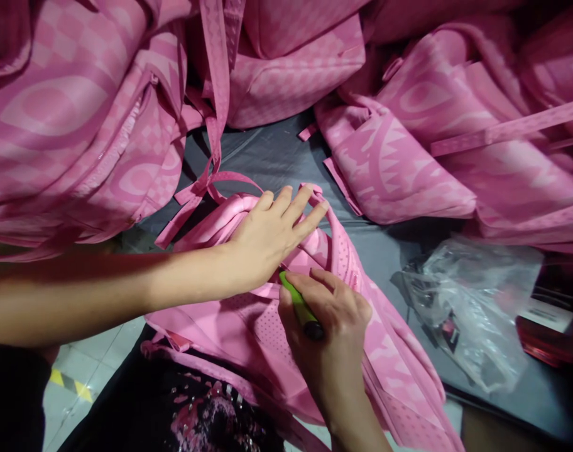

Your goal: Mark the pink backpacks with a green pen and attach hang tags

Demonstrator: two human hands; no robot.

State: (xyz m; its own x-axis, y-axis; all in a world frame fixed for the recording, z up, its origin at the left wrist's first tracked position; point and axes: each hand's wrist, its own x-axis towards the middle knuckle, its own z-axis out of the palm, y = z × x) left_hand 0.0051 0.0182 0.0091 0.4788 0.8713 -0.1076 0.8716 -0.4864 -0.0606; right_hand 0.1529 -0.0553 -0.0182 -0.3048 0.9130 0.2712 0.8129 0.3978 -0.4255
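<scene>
A pink backpack [277, 370] with dotted and camouflage-patterned panels lies across the table's near edge and my lap. My left hand [272, 232] rests on its upper part, palm down and fingers stretched out, the fingertips by a pink strap loop [331, 220]. Just below and to the right, my right hand [331, 314] is wrapped round a slim tool with a green and black handle [296, 298]. The tool's front end points up and left toward the bag, close under my left palm. Its tip is too hard to make out to tell the exact kind.
More pink backpacks lie at the left [70, 119], the back [286, 81] and the right [423, 132] of the dark grey table [262, 147]. A clear plastic bag [484, 307] with small items sits at right, beside a dark red box [545, 339]. Loose straps [215, 94] hang nearby.
</scene>
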